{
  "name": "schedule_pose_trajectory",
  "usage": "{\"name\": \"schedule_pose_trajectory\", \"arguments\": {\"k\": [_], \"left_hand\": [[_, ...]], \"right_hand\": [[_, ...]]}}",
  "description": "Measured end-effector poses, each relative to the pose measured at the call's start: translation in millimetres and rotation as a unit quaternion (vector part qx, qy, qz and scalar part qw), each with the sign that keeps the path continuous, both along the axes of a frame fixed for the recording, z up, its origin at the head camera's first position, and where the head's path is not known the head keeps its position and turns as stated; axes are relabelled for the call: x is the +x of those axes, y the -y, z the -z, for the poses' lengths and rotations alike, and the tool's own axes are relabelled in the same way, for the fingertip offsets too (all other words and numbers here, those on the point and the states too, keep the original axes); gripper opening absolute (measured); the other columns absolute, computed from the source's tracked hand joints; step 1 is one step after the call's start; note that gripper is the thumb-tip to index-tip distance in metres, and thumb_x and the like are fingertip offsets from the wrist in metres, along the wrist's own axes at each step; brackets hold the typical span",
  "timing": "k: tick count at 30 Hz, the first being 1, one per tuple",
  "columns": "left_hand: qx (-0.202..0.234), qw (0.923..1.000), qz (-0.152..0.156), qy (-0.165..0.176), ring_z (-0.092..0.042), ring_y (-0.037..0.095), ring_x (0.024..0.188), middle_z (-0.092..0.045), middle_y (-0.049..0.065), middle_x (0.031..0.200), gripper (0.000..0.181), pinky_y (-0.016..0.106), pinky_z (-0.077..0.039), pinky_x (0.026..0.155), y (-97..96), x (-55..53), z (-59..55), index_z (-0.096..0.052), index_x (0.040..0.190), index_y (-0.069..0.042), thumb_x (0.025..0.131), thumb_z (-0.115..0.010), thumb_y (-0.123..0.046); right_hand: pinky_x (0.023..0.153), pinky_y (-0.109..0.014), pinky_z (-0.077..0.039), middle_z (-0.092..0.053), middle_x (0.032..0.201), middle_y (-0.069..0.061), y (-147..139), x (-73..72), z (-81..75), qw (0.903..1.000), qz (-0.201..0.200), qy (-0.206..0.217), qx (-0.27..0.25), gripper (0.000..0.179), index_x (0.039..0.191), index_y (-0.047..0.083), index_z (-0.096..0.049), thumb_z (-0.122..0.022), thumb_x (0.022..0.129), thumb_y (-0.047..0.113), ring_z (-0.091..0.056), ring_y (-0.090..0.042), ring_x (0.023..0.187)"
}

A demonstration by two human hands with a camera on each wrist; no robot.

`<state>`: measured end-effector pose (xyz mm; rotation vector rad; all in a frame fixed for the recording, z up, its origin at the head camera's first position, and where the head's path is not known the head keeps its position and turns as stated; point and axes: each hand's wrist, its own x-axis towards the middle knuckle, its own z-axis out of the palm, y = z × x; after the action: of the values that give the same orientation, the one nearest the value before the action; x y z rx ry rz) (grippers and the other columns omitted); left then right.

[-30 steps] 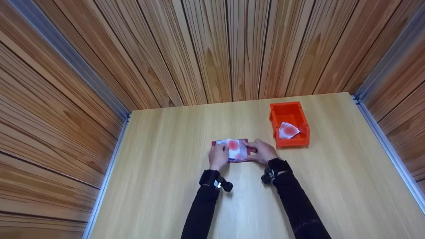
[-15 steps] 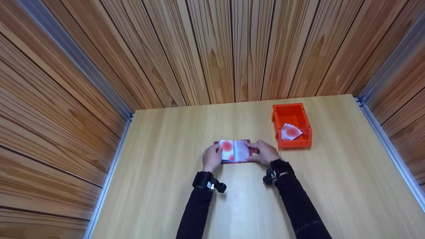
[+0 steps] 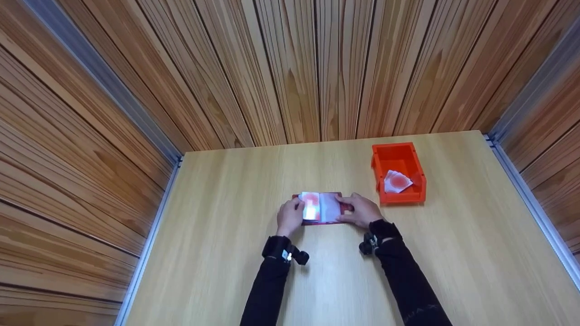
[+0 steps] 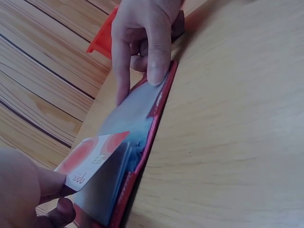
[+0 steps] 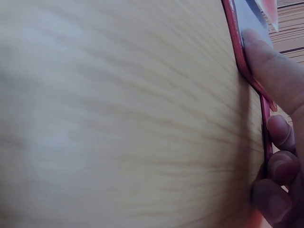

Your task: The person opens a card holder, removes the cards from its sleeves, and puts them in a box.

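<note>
A red card holder (image 3: 330, 209) lies spread flat on the table, its clear plastic sleeves (image 4: 133, 107) facing up. My left hand (image 3: 289, 217) pinches a white bank card with red circles (image 4: 92, 159) by its edge between thumb and fingers. The card is tilted over the left-hand sleeves, and light glares off it in the head view. At the holder's right end, my right hand (image 3: 362, 211) grips the cover. Its thumb (image 5: 266, 61) presses on the sleeve by the red edge, while the other fingers curl at the outer side.
An orange-red bin (image 3: 402, 198) stands behind and to the right of my right hand. Inside it lie several fanned white cards with a red circle (image 3: 397, 182). Wood-plank walls (image 3: 290, 68) close off the back and both sides of the table (image 3: 226, 226).
My left hand has moved left with the card, from the holder's middle to its left half, then tilted the card slightly into the glare. My right hand keeps its hold.
</note>
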<state>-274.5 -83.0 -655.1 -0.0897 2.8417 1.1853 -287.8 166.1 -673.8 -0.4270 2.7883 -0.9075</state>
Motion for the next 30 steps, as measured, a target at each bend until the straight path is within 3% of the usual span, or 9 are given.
{"name": "schedule_pose_trajectory", "arguments": {"k": [9, 14, 21, 30], "left_hand": [[0.042, 0.999, -0.006, -0.014, -0.064, 0.025, 0.092, -0.07, 0.008, 0.096, 0.022, 0.039, -0.049, 0.083, -9.8, -0.3, -17.3, -0.07, 0.094, -0.008, 0.105, -0.057, -0.022], [0.087, 0.9961, -0.01, -0.014, -0.063, 0.023, 0.095, -0.07, 0.008, 0.1, 0.022, 0.038, -0.048, 0.086, -18.6, 1.0, -34.8, -0.073, 0.099, -0.008, 0.105, -0.057, -0.022], [0.162, 0.9868, -0.003, -0.006, -0.057, 0.016, 0.089, -0.065, 0.003, 0.094, 0.022, 0.031, -0.045, 0.081, -30.2, 2.0, -58.7, -0.073, 0.1, -0.008, 0.106, -0.057, -0.022], [0.175, 0.9844, -0.001, -0.01, -0.056, 0.014, 0.088, -0.064, 0.001, 0.093, 0.022, 0.03, -0.045, 0.082, -35.1, 1.9, -71.5, -0.072, 0.096, -0.008, 0.105, -0.058, -0.021]], "right_hand": [[0.069, -0.033, -0.03, -0.049, 0.087, -0.006, 1, 1.0, -2.6, 1.0, -0.003, 0.003, 0.005, 0.076, 0.148, 0.019, -0.058, -0.088, 0.081, 0.04, -0.043, -0.021, 0.077], [0.069, -0.033, -0.03, -0.048, 0.087, -0.006, 0, 1.8, -2.0, 1.0, -0.002, 0.003, 0.002, 0.076, 0.148, 0.019, -0.056, -0.088, 0.082, 0.039, -0.043, -0.021, 0.076], [0.069, -0.033, -0.031, -0.05, 0.088, -0.005, -2, 2.6, -1.4, 1.0, 0.002, 0.002, 0.005, 0.074, 0.148, 0.02, -0.057, -0.087, 0.083, 0.036, -0.045, -0.02, 0.077], [0.072, -0.034, -0.034, -0.055, 0.092, -0.006, 1, 4.7, -2.2, 0.9999, 0.011, 0.004, 0.004, 0.072, 0.145, 0.016, -0.061, -0.088, 0.082, 0.036, -0.05, -0.021, 0.08]]}}
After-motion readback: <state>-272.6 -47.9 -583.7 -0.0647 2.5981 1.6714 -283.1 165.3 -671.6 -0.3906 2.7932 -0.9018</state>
